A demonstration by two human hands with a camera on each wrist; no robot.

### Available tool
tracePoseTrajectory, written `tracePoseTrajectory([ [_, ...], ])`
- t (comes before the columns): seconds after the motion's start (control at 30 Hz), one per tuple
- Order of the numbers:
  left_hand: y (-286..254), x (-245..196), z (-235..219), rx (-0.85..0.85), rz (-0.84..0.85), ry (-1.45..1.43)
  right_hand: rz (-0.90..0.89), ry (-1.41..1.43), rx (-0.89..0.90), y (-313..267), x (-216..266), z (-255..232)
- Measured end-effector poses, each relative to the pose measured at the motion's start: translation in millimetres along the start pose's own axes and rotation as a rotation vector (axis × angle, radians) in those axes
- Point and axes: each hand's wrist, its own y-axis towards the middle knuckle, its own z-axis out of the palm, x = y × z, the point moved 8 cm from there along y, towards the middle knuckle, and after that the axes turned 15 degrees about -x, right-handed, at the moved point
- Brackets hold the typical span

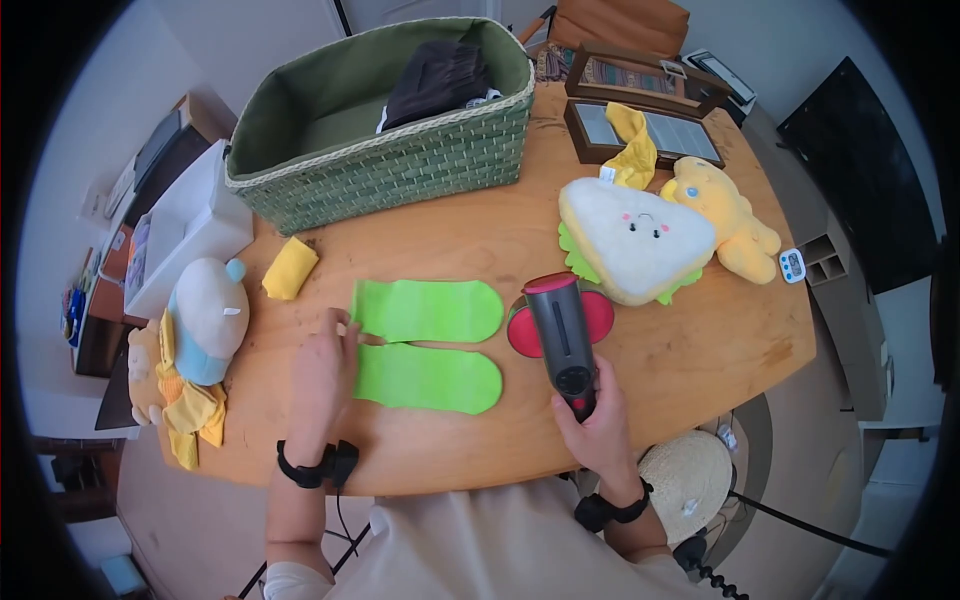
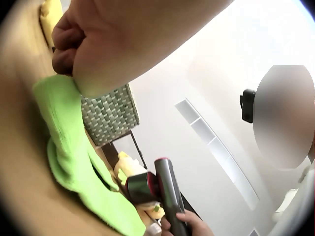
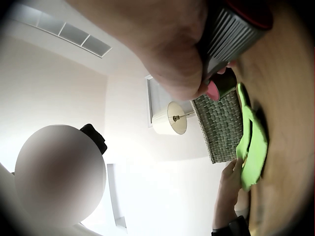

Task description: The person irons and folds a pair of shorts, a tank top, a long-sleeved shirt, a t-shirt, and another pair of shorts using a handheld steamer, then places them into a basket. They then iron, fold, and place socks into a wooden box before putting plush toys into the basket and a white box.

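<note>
Two bright green socks, a far one and a near one, lie side by side on the wooden table with toes to the right. My left hand is at their cuff ends, its fingers curled and pinching a cuff edge; the left wrist view shows the green fabric right under those fingers. My right hand grips a dark grey handheld appliance by its handle. Its crosswise barrel has pink round ends and is right of the sock toes. In the right wrist view the right hand partly hides the appliance.
A green woven basket with dark clothing stands at the back. Right lie a sandwich plush, a yellow plush, a small timer and a brown box. Left are a folded yellow cloth and a white-blue plush.
</note>
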Motion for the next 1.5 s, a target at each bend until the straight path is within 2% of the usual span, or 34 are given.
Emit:
tracePoseTrajectory([
  [0.03, 4.1, 10.8, -2.2, -0.001, 0.006, -0.005, -0.003, -0.023, 0.014, 0.2, 1.0, 1.5],
  [0.1, 12.0, 38.5, -7.0, -0.014, -0.084, -0.235, -0.007, -0.033, 0.011, 1.2, 4.3, 3.4],
  [0.23, 21.3, 65.7, -23.6, 0.014, -0.079, -0.211, -0.03, -0.038, 0.01, 2.6, 8.3, 8.3],
  [0.3, 19.5, 74.6, -20.9, 0.048, -0.096, -0.288, -0.016, -0.049, -0.002, 3.4, 10.9, 10.4],
  [0.37, 11.3, 79.0, -11.6, 0.205, -0.274, -0.549, 0.001, -0.056, -0.016, 3.7, 12.9, 12.9],
  [0.4, 7.0, 90.2, -0.1, 0.226, -0.316, -0.658, -0.002, -0.051, -0.007, 4.8, 14.2, 14.8],
  [0.53, 6.9, 97.9, 8.3, 0.231, -0.309, -0.853, -0.011, -0.105, -0.005, 9.5, 18.9, 18.2],
  [0.67, 3.3, 98.4, 10.0, 0.257, -0.343, -0.897, -0.027, -0.177, 0.0, 14.6, 26.7, 22.6],
  [0.77, 2.3, 99.1, 6.0, 0.248, -0.339, -0.897, 0.026, -0.195, -0.037, 14.8, 19.4, 27.2],
  [0.83, 1.8, 98.8, 5.7, 0.263, -0.29, -0.851, -0.058, -0.198, -0.111, 15.4, 15.8, 24.3],
  [0.97, -0.8, 95.1, 3.7, 0.234, -0.271, -0.845, -0.105, -0.246, -0.116, 15.5, 22.4, 22.6],
  [1.07, -2.0, 98.3, 8.2, 0.216, -0.273, -0.866, -0.136, -0.371, -0.133, 15.6, 27.6, 18.7],
  [1.13, -1.2, 100.1, 8.0, 0.186, -0.258, -0.848, -0.27, -0.636, -0.142, 15.0, 34.7, 18.4],
  [1.17, -1.0, 100.2, 7.1, 0.187, -0.257, -0.851, -0.27, -0.638, -0.144, 16.5, 37.0, 18.5],
  [1.23, -1.2, 98.2, 4.1, 0.223, -0.225, -0.792, -0.419, -0.925, -0.083, 16.6, 46.6, 27.7],
  [1.33, -1.9, 92.7, -5.0, 0.214, -0.219, -0.704, -0.482, -1.029, -0.083, 15.0, 40.0, 37.9],
  [1.43, -2.6, 89.7, -10.2, 0.207, -0.2, -0.716, -0.433, -1.047, -0.103, 16.9, 32.3, 44.7],
  [1.5, -4.1, 89.8, -11.2, 0.208, -0.207, -0.716, -0.483, -1.099, -0.132, 19.1, 31.6, 46.9],
])
